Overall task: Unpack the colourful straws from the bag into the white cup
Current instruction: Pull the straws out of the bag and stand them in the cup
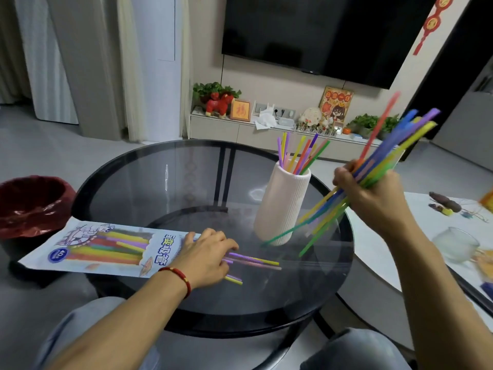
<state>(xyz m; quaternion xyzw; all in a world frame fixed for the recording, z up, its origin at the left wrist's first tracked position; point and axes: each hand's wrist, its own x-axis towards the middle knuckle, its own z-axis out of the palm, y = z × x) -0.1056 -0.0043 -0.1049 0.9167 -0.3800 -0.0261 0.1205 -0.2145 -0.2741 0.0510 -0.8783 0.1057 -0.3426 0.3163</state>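
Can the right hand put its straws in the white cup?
Probably yes. The right hand grips its bundle of straws just beside the white cup, whose top is open, though straws already in the cup crowd it a bit.

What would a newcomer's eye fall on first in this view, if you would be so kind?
Probably the fanned bundle of colourful plastic straws gripped in the right hand, raised at the right beside the ribbed white cup, which already holds several straws. Next, the left hand resting on loose straws lying on the round dark glass table, at the mouth of the flat printed straw bag.
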